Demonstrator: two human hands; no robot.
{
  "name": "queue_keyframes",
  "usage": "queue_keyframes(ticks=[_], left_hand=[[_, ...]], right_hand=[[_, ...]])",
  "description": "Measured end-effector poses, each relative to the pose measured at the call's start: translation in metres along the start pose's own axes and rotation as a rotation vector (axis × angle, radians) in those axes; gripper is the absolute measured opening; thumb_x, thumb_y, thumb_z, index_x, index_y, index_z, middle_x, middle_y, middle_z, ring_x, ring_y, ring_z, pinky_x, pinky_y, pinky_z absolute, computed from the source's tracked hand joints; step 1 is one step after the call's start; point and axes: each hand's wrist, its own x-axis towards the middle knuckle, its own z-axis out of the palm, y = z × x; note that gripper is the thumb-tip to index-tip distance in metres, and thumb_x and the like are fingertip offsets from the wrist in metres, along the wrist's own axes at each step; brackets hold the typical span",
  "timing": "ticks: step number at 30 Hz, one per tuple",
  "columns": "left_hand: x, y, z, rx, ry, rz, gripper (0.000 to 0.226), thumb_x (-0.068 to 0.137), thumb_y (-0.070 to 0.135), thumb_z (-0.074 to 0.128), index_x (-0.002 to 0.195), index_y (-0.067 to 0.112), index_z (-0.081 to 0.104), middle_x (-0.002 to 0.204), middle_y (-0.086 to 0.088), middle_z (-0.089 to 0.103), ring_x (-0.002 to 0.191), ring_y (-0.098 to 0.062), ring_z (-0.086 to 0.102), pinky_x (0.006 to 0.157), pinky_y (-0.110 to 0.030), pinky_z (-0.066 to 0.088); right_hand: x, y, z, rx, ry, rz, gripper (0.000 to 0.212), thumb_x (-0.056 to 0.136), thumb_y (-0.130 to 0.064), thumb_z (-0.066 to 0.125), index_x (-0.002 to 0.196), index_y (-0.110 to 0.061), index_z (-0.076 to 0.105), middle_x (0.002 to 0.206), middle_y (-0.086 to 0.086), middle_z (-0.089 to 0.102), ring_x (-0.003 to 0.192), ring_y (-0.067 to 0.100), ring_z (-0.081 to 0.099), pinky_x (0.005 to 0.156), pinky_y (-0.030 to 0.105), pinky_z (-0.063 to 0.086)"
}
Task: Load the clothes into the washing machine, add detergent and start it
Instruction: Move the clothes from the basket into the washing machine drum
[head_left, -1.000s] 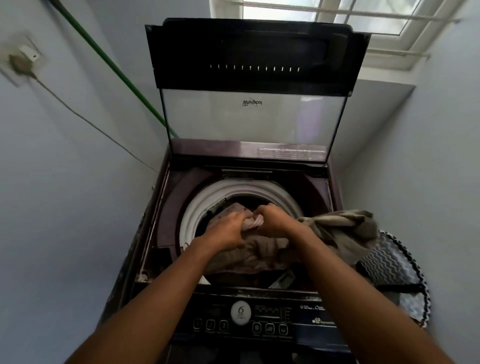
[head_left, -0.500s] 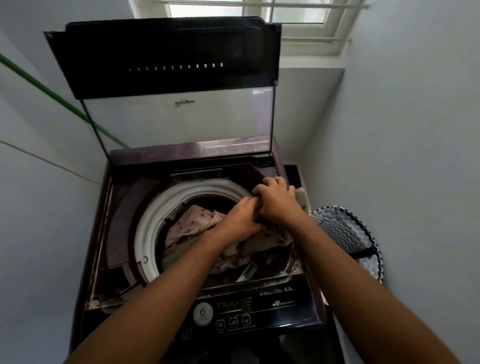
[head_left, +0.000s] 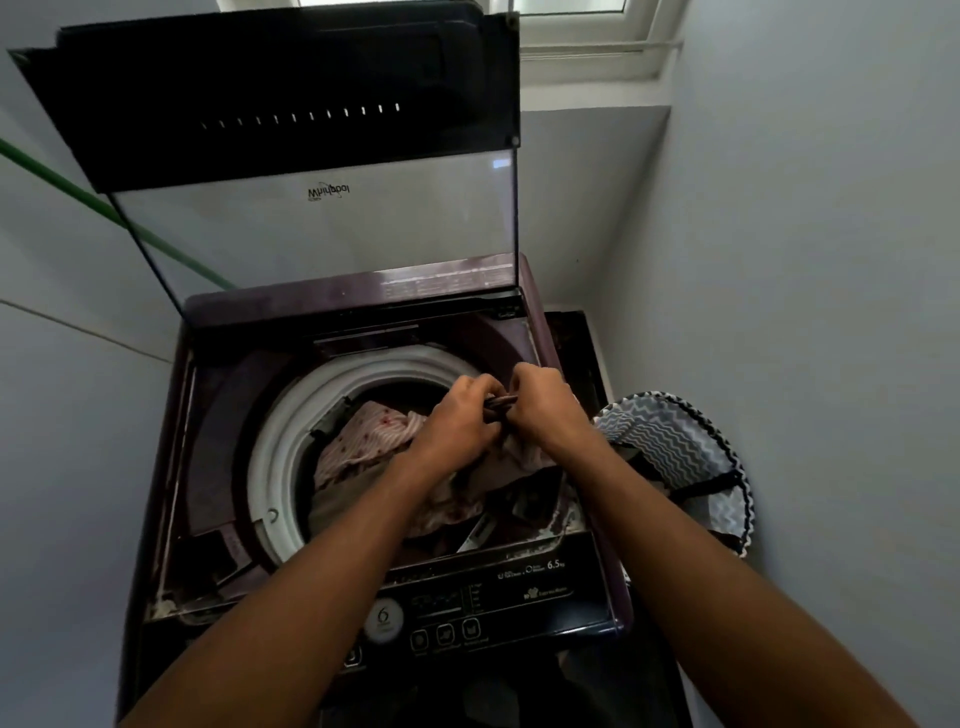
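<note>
Left hand (head_left: 460, 423) and right hand (head_left: 545, 410) both clench one small dark strip-like item (head_left: 500, 402) (too small to identify) over the washing machine (head_left: 171, 467) drum's white round rim. Crumpled pinkish dotted clothes (head_left: 363, 441) sit inside. Zigzag-patterned basket (head_left: 675, 447) on the right, partly hidden.

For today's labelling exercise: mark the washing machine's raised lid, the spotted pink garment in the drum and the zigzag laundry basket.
raised lid (head_left: 311, 234), head view, on its clear glass panel.
spotted pink garment (head_left: 363, 436), head view, on its bunched middle.
zigzag laundry basket (head_left: 675, 441), head view, on its patterned inner wall.
</note>
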Motion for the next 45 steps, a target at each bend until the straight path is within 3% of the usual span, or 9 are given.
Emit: queue_keyframes(ticks=[10, 13, 16, 19, 23, 30, 35, 41, 45], left_hand=[[-0.026, -0.084, -0.044, -0.021, 0.085, -0.188, 0.036, 0.086, 0.025, 0.066, 0.121, 0.026, 0.059, 0.120, -0.002, 0.051, 0.110, -0.019, 0.054, 0.096, -0.039, 0.047], [-0.040, -0.119, -0.048, 0.039, 0.034, -0.258, 0.049, 0.087, 0.027, 0.065, 0.134, 0.031, 0.050, 0.130, -0.002, 0.045, 0.120, -0.021, 0.049, 0.101, -0.044, 0.046], [-0.050, -0.147, -0.047, 0.110, 0.011, -0.312, 0.060, 0.087, 0.026, 0.064, 0.143, 0.027, 0.040, 0.138, -0.006, 0.041, 0.127, -0.028, 0.042, 0.103, -0.048, 0.043], [-0.056, -0.166, -0.043, 0.160, -0.048, -0.325, 0.056, 0.089, 0.029, 0.062, 0.142, 0.023, 0.047, 0.145, -0.005, 0.039, 0.130, -0.028, 0.039, 0.106, -0.047, 0.042], [-0.056, -0.190, -0.026, 0.159, -0.221, -0.285, 0.053, 0.080, 0.038, 0.058, 0.131, 0.026, 0.059, 0.143, -0.002, 0.049, 0.134, -0.023, 0.044, 0.109, -0.044, 0.042], [-0.059, -0.200, -0.014, 0.148, -0.252, -0.287, 0.054, 0.088, 0.034, 0.062, 0.140, 0.025, 0.049, 0.142, -0.005, 0.045, 0.130, -0.027, 0.043, 0.107, -0.044, 0.042], [-0.059, -0.186, -0.018, 0.064, -0.154, -0.236, 0.060, 0.090, 0.027, 0.063, 0.146, 0.022, 0.041, 0.149, -0.007, 0.039, 0.138, -0.026, 0.037, 0.114, -0.041, 0.034], [-0.039, -0.129, -0.014, -0.063, 0.017, -0.133, 0.059, 0.094, 0.017, 0.059, 0.148, 0.020, 0.035, 0.149, -0.005, 0.036, 0.137, -0.022, 0.036, 0.110, -0.031, 0.031], [-0.018, -0.080, -0.002, -0.079, 0.036, 0.047, 0.054, 0.092, 0.014, 0.059, 0.144, 0.016, 0.045, 0.142, -0.005, 0.045, 0.132, -0.019, 0.043, 0.111, -0.028, 0.031]], right_hand=[[0.026, -0.064, 0.064, 0.211, -0.102, -0.097, 0.032, 0.077, -0.013, 0.069, 0.108, -0.008, 0.067, 0.106, 0.013, 0.070, 0.101, 0.028, 0.065, 0.081, 0.032, 0.049], [0.023, -0.080, 0.094, 0.189, -0.262, -0.178, 0.068, 0.079, -0.016, 0.074, 0.142, -0.009, 0.047, 0.133, 0.011, 0.060, 0.124, 0.026, 0.055, 0.095, 0.028, 0.043], [0.024, -0.085, 0.137, 0.153, -0.391, -0.287, 0.088, 0.079, -0.017, 0.073, 0.154, -0.014, 0.027, 0.146, 0.013, 0.048, 0.132, 0.028, 0.048, 0.098, 0.026, 0.040], [0.030, -0.080, 0.184, -0.040, -0.473, -0.283, 0.082, 0.090, -0.028, 0.059, 0.157, -0.024, 0.013, 0.162, 0.020, 0.017, 0.148, 0.037, 0.020, 0.117, 0.047, 0.025], [0.046, -0.066, 0.223, -0.278, -0.630, -0.182, 0.066, 0.101, -0.041, 0.042, 0.156, -0.039, 0.007, 0.164, 0.015, -0.012, 0.149, 0.044, 0.003, 0.117, 0.061, 0.015], [0.052, -0.048, 0.237, -0.372, -0.707, -0.098, 0.069, 0.103, -0.037, 0.035, 0.155, -0.043, -0.011, 0.161, 0.003, -0.029, 0.149, 0.039, -0.019, 0.115, 0.066, -0.004], [0.067, -0.064, 0.219, -0.367, -0.777, -0.125, 0.096, 0.091, -0.052, 0.053, 0.157, -0.023, -0.012, 0.164, 0.006, -0.020, 0.151, 0.037, -0.013, 0.118, 0.064, 0.007], [0.041, -0.052, 0.138, -0.360, -0.275, -0.168, 0.092, 0.085, -0.048, 0.064, 0.157, -0.028, 0.011, 0.160, 0.013, 0.021, 0.144, 0.040, 0.018, 0.111, 0.067, 0.021], [0.022, -0.025, 0.088, -0.492, 0.142, -0.082, 0.066, 0.074, -0.048, 0.073, 0.129, -0.021, 0.051, 0.143, 0.010, 0.042, 0.132, 0.035, 0.033, 0.103, 0.061, 0.029]])
